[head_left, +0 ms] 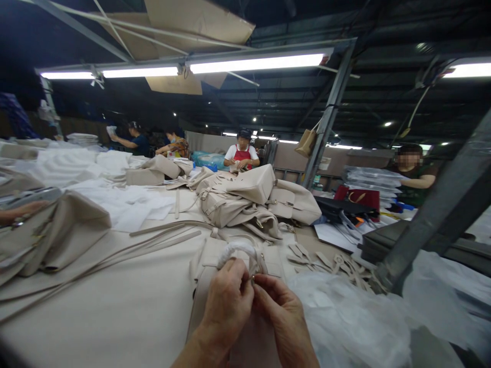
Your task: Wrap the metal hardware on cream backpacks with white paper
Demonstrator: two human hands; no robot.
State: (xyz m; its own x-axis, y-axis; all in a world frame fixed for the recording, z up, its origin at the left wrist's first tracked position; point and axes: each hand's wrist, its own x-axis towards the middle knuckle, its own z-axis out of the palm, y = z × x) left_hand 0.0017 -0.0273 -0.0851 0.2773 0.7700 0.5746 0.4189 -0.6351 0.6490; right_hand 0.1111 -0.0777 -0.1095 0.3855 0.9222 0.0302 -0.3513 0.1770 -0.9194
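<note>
A beige handbag (205,276) lies in front of me under both hands. Its top handle (240,249) is wrapped in white padding and arches just beyond my fingers. My left hand (230,294) is closed in a pinch at the base of this handle. Close against it, my right hand (278,304) pinches a small metal fitting (252,277) between thumb and forefinger. What the left fingertips grip is hidden behind the knuckles.
Beige bags (249,191) are heaped beyond my hands. Long straps (153,243) trail leftward; short strap pieces (330,260) and clear plastic bags (345,312) lie right. Another person's hand (28,212) reaches beside a bag at left. A metal post (433,204) slants at right. Co-workers (242,151) are farther back.
</note>
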